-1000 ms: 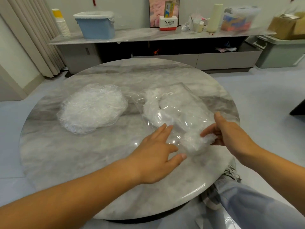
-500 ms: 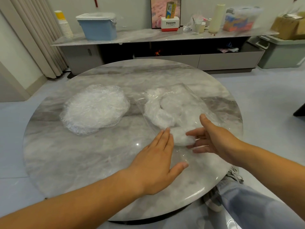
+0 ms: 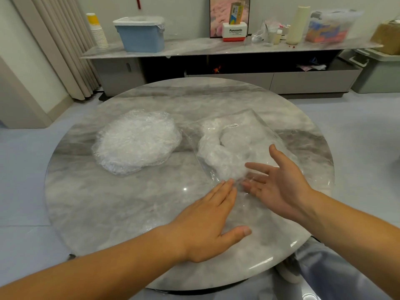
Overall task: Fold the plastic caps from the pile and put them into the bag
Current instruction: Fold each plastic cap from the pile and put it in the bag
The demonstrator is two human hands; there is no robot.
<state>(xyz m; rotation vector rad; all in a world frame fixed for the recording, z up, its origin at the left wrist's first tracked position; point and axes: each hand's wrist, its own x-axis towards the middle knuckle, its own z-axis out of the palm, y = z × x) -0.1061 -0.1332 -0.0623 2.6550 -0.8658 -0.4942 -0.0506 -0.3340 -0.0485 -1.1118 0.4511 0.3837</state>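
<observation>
Round grey marble worktop (image 3: 108, 213) near; on the far low grey sideboard (image 3: 194, 48), a blue plastic bin (image 3: 141, 38) right of stacked paper cups (image 3: 97, 32).

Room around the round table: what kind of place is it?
Probably a living room in a home: a low cabinet along the wall, floor-length curtains, and a framed picture propped on it.

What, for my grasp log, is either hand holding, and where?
Nothing gripped: left hand lies flat at the bag's near end; right hand is open there.
</observation>
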